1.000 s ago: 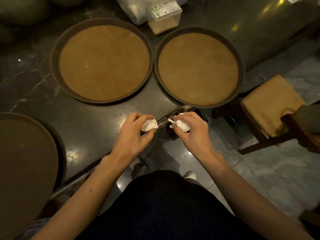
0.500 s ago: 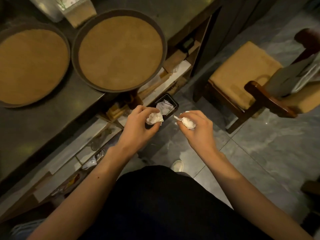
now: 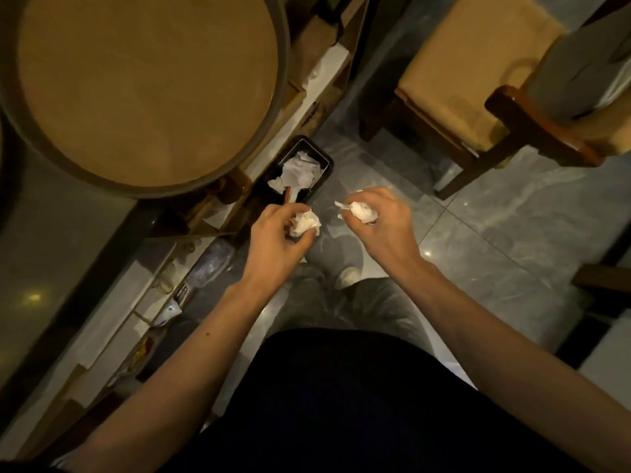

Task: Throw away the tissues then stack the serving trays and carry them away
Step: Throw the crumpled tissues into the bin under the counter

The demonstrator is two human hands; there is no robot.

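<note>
Counter (image 3: pixel 61 233): dark and polished, it ran along the left side, with open shelves of blurred clutter under its edge.
Serving tray (image 3: pixel 146 87): round, dark-rimmed and tan inside, it lay flat on the counter at upper left, its rim overhanging the counter edge.
Bin (image 3: pixel 321 155): a small black container stood on the floor just beside the shelves, with crumpled white paper (image 3: pixel 297 172) inside.
Left hand (image 3: pixel 276 240): it was closed around a crumpled tissue (image 3: pixel 305 223), held above the floor just this side of the bin.
Right hand (image 3: pixel 382 227): it gripped a second tissue wad (image 3: pixel 362 211), near the left hand but apart from it.
Chair (image 3: pixel 478 80): wooden-framed with a tan cushion, it stood at upper right on the grey tiled floor.
</note>
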